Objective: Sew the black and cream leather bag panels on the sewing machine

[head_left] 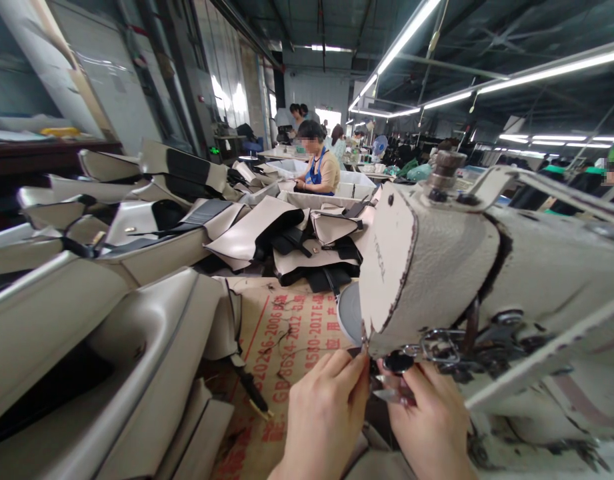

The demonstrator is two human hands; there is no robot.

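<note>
My left hand (327, 407) is closed in a pinch just below the head of a cream sewing machine (437, 267), near the needle area. What its fingertips hold is too small to make out. Close beside it, my right hand (429, 417) is wrapped round a small tool with pointed metal blades, which look like thread snips (394, 396). The snips point left toward the left fingertips. Below the hands lies part of a beige leather-like piece (379, 460), mostly covered by them.
Beige and black bag pieces (151, 347) are heaped on the left and behind. Brown printed paper (281, 333) with loose threads covers the tabletop. A grey disc (350, 313) sits behind the machine head. Farther off, a person in a blue apron (317, 170) sits among white bins.
</note>
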